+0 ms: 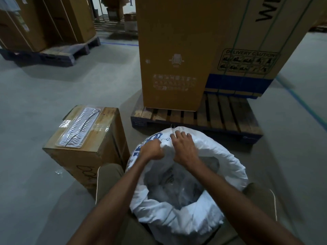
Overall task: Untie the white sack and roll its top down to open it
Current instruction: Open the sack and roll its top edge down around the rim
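The white woven sack (228, 161) with blue print stands on the floor between my knees. Its mouth is open, and its top forms a thick rolled rim around it. Crumpled clear plastic shows inside. My left hand (152, 149) is closed in a fist on the far left part of the rim. My right hand (184, 147) lies over the far rim beside it, fingers curled over the edge and pressing the fabric.
A cardboard box (85, 149) with a white ridged plastic tray (79, 127) taped on top stands just left of the sack. Right behind the sack, a wooden pallet (221, 117) carries tall cartons (177, 50). More cartons on a pallet (49, 53) stand far left.
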Motion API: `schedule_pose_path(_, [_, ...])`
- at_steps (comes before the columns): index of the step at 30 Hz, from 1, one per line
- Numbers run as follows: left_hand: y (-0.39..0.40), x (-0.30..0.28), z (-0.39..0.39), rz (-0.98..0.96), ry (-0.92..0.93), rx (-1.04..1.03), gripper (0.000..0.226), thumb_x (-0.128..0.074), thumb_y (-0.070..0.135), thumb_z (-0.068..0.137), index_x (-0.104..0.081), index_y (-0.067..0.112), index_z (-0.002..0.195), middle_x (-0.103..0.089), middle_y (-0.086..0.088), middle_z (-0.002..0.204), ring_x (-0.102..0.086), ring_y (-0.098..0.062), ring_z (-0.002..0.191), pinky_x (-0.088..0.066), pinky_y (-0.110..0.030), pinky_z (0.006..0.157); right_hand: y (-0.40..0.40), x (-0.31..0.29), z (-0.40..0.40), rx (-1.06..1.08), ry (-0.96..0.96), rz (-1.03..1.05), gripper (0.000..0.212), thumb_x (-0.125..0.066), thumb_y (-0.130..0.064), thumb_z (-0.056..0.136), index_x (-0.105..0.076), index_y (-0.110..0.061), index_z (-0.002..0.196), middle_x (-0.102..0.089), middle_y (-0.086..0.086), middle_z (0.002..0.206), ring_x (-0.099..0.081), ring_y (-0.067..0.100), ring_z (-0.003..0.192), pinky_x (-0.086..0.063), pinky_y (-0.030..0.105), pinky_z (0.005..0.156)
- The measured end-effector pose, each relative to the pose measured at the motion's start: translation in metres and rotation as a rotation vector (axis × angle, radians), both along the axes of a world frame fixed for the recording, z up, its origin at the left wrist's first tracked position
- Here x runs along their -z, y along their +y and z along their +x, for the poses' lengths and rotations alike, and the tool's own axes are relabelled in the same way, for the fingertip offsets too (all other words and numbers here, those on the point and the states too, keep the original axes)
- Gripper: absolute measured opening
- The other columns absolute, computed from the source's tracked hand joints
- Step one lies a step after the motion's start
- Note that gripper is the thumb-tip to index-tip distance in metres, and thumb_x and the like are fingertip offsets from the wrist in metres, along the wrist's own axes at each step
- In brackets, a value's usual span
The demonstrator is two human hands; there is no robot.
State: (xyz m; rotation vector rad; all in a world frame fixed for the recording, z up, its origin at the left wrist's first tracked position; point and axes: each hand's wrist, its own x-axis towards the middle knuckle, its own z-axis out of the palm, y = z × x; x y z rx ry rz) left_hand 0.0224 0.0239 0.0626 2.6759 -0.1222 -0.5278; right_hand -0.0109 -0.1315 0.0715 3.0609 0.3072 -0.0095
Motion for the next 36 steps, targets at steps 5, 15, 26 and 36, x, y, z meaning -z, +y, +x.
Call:
schedule_pose_path(5, [0.013, 0.009, 0.013, 0.004, 0.053, 0.164, 0.078, -0.081, 0.043, 0.064, -0.057, 0.017, 0.133, -0.063, -0.011, 0.133, -0.061, -0.028, 0.115, -0.053, -0.041, 0.097, -0.001, 0.007, -0.003, 0.168, 0.065, 0.11, 0.027, -0.065, -0.012, 0.086, -0.064, -0.013, 0.113, -0.071, 0.01, 0.109, -0.067, 0.031, 0.101, -0.048, 0.038, 0.089])
schedule_pose_path(15, [-0.036, 0.028, -0.019, 0.252, -0.431, 0.211, 0.052, -0.06, 0.019, 0.086, -0.053, 0.007, 0.135, -0.07, -0.013, 0.108, -0.066, -0.032, 0.097, -0.05, -0.042, 0.079, -0.022, -0.019, 0.026, 0.17, 0.399, 0.135, 0.058, -0.082, -0.032, 0.076, -0.058, -0.017, 0.127, -0.064, 0.005, 0.121, -0.062, 0.028, 0.113, -0.048, 0.038, 0.088])
schedule_pose_path(26, [-0.032, 0.02, 0.002, 0.265, -0.302, 0.24, 0.082, -0.073, 0.032, 0.078, -0.038, 0.006, 0.147, -0.045, -0.022, 0.145, -0.043, -0.038, 0.133, -0.04, -0.044, 0.112, -0.036, 0.013, 0.006, 0.364, 0.255, 0.36, 0.048, -0.08, -0.042, 0.075, -0.061, -0.013, 0.108, -0.065, 0.008, 0.105, -0.066, 0.029, 0.096, -0.05, 0.035, 0.072])
schedule_pose_path(36, [-0.062, 0.025, 0.004, 0.105, -0.191, 0.184, 0.046, -0.064, 0.036, 0.083, -0.06, 0.016, 0.125, -0.071, -0.011, 0.113, -0.067, -0.032, 0.101, -0.053, -0.04, 0.084, -0.056, 0.006, 0.015, 0.312, 0.343, 0.336, 0.055, -0.083, -0.03, 0.065, -0.062, -0.018, 0.114, -0.064, 0.005, 0.111, -0.063, 0.028, 0.103, -0.05, 0.033, 0.075])
